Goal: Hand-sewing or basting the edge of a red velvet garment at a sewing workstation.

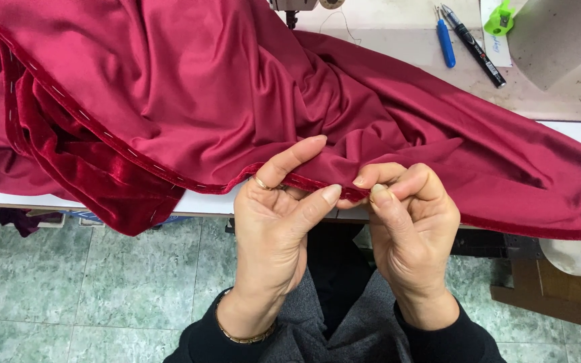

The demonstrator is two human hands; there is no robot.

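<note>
Crimson satin cloth (pixel 237 87) spills over the white counter (pixel 203 202) and both hands are pinched on its velvet-trimmed hem (pixel 304 181) at the near edge, left hand (pixel 274 222) and right hand (pixel 408 222) close together, apparently working along the basted seam, so steady, even tension looks called for.

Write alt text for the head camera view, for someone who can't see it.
Left hand and right hand pinch the folded hem of a draped crimson satin fabric at a white table's edge. A blue pen and black marker lie beyond.
</note>
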